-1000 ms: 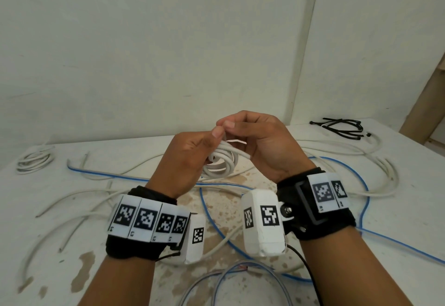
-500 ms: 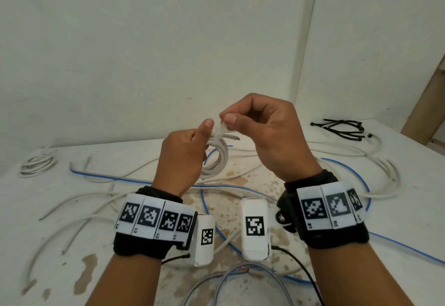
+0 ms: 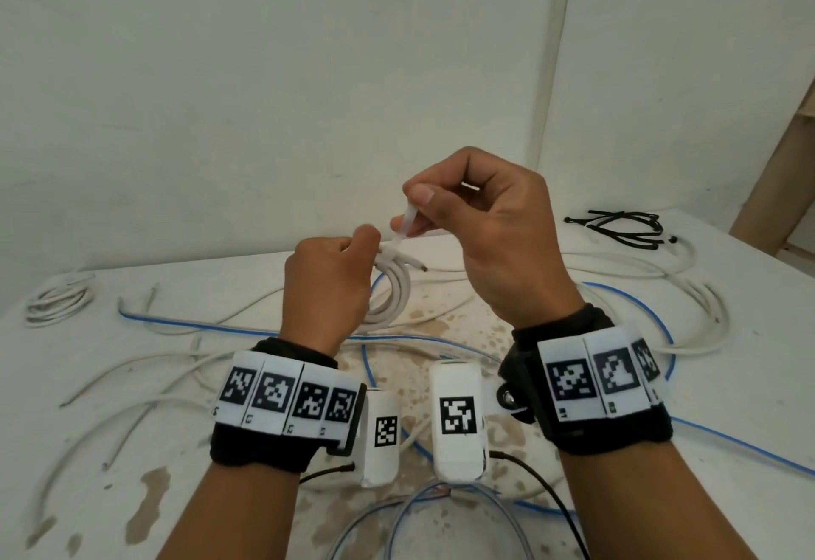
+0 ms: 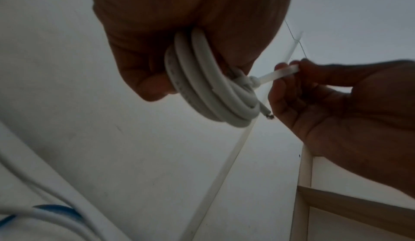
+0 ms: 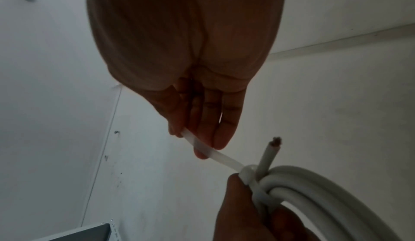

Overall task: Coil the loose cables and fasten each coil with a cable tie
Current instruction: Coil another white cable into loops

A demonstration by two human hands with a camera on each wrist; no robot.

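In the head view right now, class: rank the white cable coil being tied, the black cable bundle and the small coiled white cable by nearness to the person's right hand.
From the right hand:
1. White cable coil, just left of it, gripped by the left hand.
2. Black cable bundle, at the table's far right.
3. Small coiled white cable, at the table's far left edge.
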